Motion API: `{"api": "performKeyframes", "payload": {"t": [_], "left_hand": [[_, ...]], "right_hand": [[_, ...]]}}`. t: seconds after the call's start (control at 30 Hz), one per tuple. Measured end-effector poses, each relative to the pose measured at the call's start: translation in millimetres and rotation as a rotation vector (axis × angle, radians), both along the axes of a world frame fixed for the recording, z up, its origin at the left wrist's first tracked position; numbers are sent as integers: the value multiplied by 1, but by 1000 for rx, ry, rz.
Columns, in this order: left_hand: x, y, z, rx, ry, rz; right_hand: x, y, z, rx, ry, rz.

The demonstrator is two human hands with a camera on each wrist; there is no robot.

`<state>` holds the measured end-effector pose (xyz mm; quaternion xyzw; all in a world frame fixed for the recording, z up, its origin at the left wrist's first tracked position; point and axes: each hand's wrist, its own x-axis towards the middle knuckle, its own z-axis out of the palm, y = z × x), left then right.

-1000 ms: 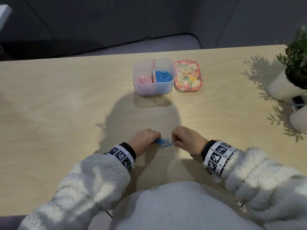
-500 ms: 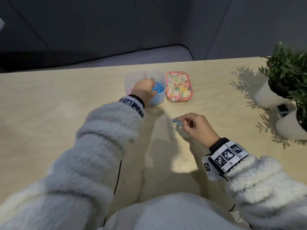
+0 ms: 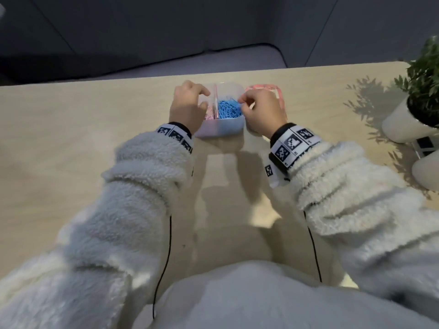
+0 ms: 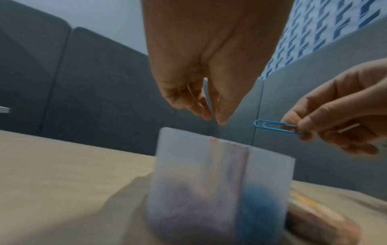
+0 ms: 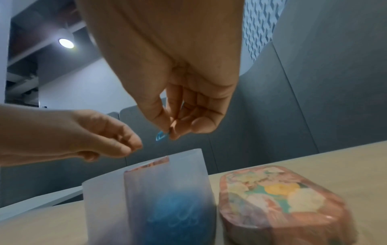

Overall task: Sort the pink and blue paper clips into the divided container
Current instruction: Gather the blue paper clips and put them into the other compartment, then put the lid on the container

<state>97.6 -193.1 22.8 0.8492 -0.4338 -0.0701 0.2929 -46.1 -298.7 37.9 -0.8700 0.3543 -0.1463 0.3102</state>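
— Where's my right hand (image 3: pixel 262 112) now?

— Up off the table's near edge, pinching one blue clip (image 4: pixel 276 127) above the box's (image 3: pixel 222 129) blue half. Drop it there.

— And my left hand (image 3: pixel 187 105)?

— It let its clips go; fingers loose, holding nothing, over the pink half.

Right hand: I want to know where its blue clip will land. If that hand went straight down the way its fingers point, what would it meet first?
Probably the blue paper clips in the divided container. The right hand pinches a blue clip near that side's outer wall, so depth is uncertain.
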Motion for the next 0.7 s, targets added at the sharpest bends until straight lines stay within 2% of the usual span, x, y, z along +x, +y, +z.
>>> {"api": "performKeyframes", "payload": {"t": [0.03,0.1,0.2,0.3,0.37,0.4,0.6,0.7], "left_hand": [[4,9,-4,-8,-49,28],[10,21,-15,-22,-27,51],[15,27,-28,3,221,37],[11,26,-29,-28,472,73],[9,27,-26,-58,519,78],[9,28,-27,-62,532,77],[3,34,-28,-89,682,161],[0,38,-27,-118,765,168]], "right_hand": [[6,-1,0,39,-4,26],[9,-6,-3,59,-22,23],[-6,-24,-15,-4,-10,-171],[-28,-39,-35,-65,253,-352],[-38,-41,-50,-19,432,-405],[-40,-42,-58,9,467,-428],[-40,-51,-78,102,328,-511],[-45,-52,-77,228,146,-537]]}}
